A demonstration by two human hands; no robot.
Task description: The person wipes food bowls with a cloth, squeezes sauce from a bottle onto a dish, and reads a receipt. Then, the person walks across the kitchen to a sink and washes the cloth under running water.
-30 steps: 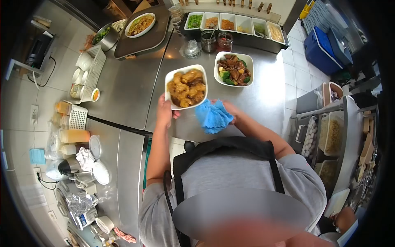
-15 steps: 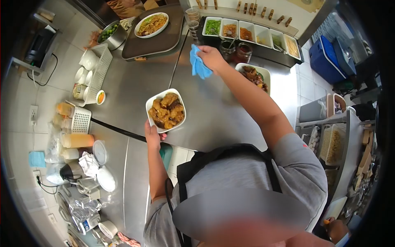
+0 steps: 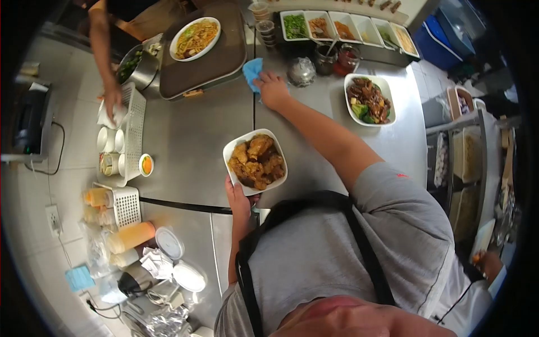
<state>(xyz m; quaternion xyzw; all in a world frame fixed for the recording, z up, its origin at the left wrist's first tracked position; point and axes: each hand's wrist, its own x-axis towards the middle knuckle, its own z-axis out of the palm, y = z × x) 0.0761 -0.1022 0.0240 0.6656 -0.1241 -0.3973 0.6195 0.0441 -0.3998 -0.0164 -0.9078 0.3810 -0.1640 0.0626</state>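
Observation:
My left hand grips the near rim of a white square bowl filled with glazed fried chicken pieces. It holds the bowl at the counter's front edge. Farther out, my right hand has its fingers on a crumpled blue cloth, at the steel counter just right of a brown tray. A foil-like round ball or lidded container is just beyond that hand. To its right sits another white bowl with glazed meat and broccoli.
An oval plate of noodles rests on the tray. Two dark sauce jars stand before a row of topping tubs. At the left, another person's hand reaches into a white basket of cups. Bottles and lids lie nearer me.
My right hand has moved down to the counter with the blue cloth, nearer the tray. The view has shifted, and another person's arm has entered at the left.

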